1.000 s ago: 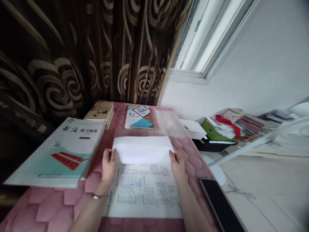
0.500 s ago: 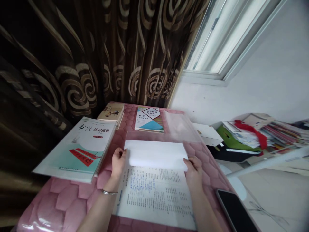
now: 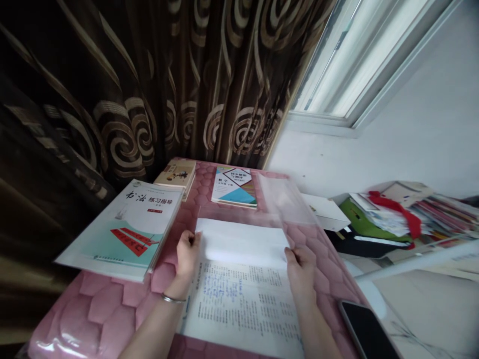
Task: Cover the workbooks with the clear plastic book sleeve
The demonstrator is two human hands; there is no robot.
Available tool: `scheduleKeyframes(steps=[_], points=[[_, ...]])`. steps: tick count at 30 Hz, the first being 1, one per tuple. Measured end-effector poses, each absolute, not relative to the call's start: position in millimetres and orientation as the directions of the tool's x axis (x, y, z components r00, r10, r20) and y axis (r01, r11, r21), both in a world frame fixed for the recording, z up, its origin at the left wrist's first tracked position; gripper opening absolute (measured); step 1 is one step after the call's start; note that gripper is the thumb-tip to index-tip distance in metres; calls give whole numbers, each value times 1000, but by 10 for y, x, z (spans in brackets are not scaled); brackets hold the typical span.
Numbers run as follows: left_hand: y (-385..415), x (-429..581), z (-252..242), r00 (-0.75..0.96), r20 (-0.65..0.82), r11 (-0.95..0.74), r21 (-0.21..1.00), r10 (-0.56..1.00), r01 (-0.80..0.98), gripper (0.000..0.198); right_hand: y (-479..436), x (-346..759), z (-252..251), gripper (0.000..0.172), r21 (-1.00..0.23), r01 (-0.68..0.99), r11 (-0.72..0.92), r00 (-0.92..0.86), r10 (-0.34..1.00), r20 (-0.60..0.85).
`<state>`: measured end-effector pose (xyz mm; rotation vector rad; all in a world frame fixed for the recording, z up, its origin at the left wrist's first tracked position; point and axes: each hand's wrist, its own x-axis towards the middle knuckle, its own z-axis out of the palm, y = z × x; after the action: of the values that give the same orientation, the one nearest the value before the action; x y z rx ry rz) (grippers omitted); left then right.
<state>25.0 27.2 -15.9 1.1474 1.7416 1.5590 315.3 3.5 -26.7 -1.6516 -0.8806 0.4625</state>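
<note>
A printed workbook (image 3: 239,304) lies open on the pink quilted table cover (image 3: 108,309) in front of me. Its white cover flap (image 3: 241,242) is folded back over the far half. My left hand (image 3: 187,254) pinches the flap's left edge, a thin bracelet on its wrist. My right hand (image 3: 301,267) pinches the flap's right edge. A clear plastic book sleeve (image 3: 284,202) lies under and beyond the flap.
A teal-and-white calligraphy book (image 3: 127,229) lies at the left. A small tan book (image 3: 175,174) and a colourful maths book (image 3: 235,187) sit at the far edge by the dark patterned curtain (image 3: 149,85). A black phone (image 3: 368,331) lies at the right. Stacked papers and books (image 3: 396,214) fill the right side.
The view has swung slightly left and down. Both hands keep their hold on the white flap and have pressed it a little flatter over the workbook.
</note>
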Motion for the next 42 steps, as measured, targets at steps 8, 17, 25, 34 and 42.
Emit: scheduleKeyframes(steps=[8, 17, 25, 34, 42], points=[[282, 214, -152, -465, 100, -32, 988, 879, 151, 35, 73, 3157, -350, 37, -946, 318, -64, 660, 731, 172], [248, 223, -202, -457, 97, -53, 993, 884, 109, 30, 60, 3094, -378, 51, -927, 375, -27, 648, 723, 241], [227, 246, -138, -496, 89, -48, 994, 864, 95, 38, 61, 3071, -390, 49, -907, 422, -2, 652, 695, 302], [188, 261, -166, -441, 137, -98, 989, 887, 111, 34, 39, 3019, -267, 48, -910, 402, 101, 649, 669, 361], [185, 268, -163, -481, 144, -71, 984, 865, 166, 36, 62, 3045, -315, 49, -932, 346, 112, 641, 697, 321]])
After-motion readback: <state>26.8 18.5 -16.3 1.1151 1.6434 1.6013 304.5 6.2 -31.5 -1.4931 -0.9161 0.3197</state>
